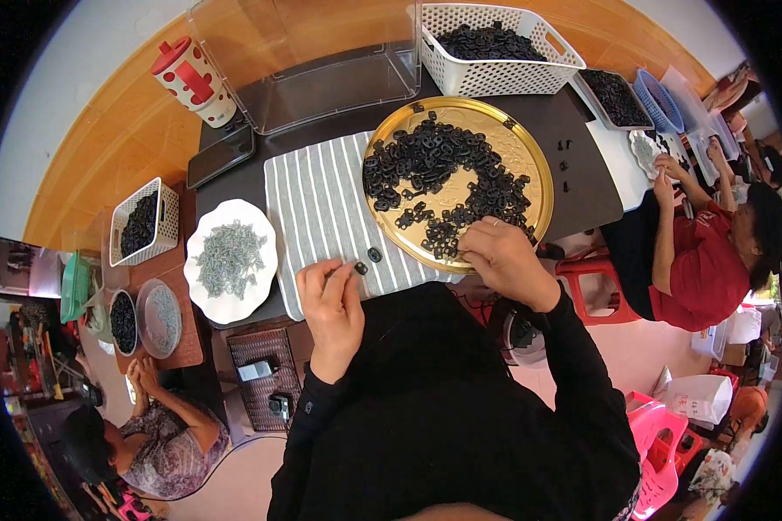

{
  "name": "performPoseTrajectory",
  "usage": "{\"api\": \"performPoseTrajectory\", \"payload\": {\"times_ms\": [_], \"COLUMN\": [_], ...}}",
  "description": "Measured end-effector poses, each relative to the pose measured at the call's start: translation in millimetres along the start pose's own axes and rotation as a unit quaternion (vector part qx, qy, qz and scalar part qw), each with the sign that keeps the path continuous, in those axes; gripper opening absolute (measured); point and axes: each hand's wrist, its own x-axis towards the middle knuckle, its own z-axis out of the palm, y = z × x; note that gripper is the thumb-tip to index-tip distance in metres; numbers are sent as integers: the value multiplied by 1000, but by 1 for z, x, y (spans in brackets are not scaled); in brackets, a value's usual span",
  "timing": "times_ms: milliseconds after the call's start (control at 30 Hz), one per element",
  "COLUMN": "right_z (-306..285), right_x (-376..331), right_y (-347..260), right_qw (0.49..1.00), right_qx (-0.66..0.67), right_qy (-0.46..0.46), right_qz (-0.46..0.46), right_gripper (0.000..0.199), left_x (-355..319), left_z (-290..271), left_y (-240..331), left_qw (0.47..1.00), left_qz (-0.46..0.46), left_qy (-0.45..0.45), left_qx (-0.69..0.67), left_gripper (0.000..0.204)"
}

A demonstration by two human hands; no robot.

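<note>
Currently, left hand (330,306): half-curled, small black piece (361,268) at its fingertips (held or merely touched, cannot tell).
Right hand (500,254): fingertips bunched over loose black pieces (434,163), near side of gold tray (520,149); grip hidden.
Striped cloth (308,204): one dark oval (374,254), perhaps finished.
Tray: many pieces loose, much seemingly left.

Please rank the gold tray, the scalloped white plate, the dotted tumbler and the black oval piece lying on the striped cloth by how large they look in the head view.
1. Gold tray
2. Scalloped white plate
3. Dotted tumbler
4. Black oval piece

This ranks apparent size only.
</note>
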Motion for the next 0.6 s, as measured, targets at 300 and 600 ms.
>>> {"api": "performPoseTrajectory", "payload": {"times_ms": [300,600], "right_z": [4,4], "right_x": [6,-2], "right_y": [-14,-10], "right_qw": [989,989], "right_qx": [-124,132], "right_qy": [-34,13], "right_qz": [-78,58], "right_gripper": [9,22], "left_x": [-2,7], "left_z": [2,2], "left_y": [0,25], "left_qw": [1000,985], "left_qz": [-10,-31], "left_qy": [9,-11], "left_qx": [1,-167], "left_gripper": [18,18]}}
